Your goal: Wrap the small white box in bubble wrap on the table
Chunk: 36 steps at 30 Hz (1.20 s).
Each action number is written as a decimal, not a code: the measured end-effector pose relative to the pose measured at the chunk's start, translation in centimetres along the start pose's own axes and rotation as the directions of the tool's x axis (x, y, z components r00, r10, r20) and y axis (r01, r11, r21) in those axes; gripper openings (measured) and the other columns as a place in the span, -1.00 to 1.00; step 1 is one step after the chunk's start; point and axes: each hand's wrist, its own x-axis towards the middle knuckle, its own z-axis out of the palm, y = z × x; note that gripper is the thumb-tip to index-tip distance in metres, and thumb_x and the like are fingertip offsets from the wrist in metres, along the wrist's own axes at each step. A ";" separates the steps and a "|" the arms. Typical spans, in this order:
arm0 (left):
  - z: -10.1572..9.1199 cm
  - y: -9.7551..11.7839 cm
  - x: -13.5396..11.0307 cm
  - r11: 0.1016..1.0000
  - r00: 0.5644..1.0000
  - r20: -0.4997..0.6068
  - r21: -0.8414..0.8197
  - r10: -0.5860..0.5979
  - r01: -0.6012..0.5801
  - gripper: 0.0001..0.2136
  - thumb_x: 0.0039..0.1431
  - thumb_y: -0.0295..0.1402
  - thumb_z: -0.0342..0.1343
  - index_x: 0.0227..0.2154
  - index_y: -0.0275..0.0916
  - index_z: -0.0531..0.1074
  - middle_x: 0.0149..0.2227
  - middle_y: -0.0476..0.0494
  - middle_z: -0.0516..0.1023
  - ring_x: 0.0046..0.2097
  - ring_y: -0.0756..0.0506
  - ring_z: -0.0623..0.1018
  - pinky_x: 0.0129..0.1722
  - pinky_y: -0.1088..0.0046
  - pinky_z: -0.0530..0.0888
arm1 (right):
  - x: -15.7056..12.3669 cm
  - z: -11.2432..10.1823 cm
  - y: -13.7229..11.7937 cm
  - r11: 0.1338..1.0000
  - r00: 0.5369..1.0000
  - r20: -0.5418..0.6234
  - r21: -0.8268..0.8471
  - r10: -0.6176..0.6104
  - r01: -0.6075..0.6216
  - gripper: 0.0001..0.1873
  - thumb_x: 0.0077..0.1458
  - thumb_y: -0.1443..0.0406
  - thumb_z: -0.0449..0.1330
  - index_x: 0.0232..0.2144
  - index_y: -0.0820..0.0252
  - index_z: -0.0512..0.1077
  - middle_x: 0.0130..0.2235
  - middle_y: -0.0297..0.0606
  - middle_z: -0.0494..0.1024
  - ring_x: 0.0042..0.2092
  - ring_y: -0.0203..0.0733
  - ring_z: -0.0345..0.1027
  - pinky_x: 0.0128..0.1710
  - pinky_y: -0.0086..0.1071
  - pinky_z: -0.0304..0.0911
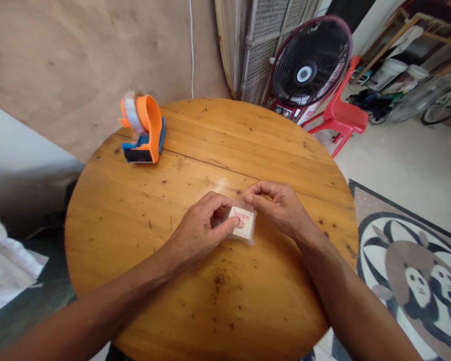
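Over the middle of the round wooden table, my left hand point(206, 220) grips a small white block point(242, 226) with red print on its top. The thumb lies across the print, and the fingers are behind the left side. Clear plastic wrapping point(252, 235) surrounds the block and sticks out past its edges. At the block's far right corner, my right hand point(276, 203) is closed in a pinch, thumb against forefinger, on the edge of the wrapping. The very tip of that pinch is slightly blurred.
An orange and blue tape dispenser point(150, 130) with a roll of tape stands at the table's point(218, 311) far left. Beyond the far right edge are a fan point(311, 60) and a red plastic chair point(342, 115). A panda-patterned mat point(394, 240) lies on the floor at right.
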 end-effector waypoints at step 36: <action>0.2 -0.3 0.0 1.000 1.000 -0.021 0.001 -0.001 0.001 -0.86 0.15 -0.32 0.10 -0.24 -0.20 0.42 -0.31 -0.02 0.43 -0.34 0.01 0.40 -0.38 0.50 0.35 | -2.0 -1.0 -1.0 0.552 0.797 0.377 -0.578 -0.472 0.601 -0.77 0.18 0.44 0.05 -0.27 0.10 0.48 -0.15 -0.26 0.59 -0.19 -0.19 0.44 -0.06 -0.20 0.17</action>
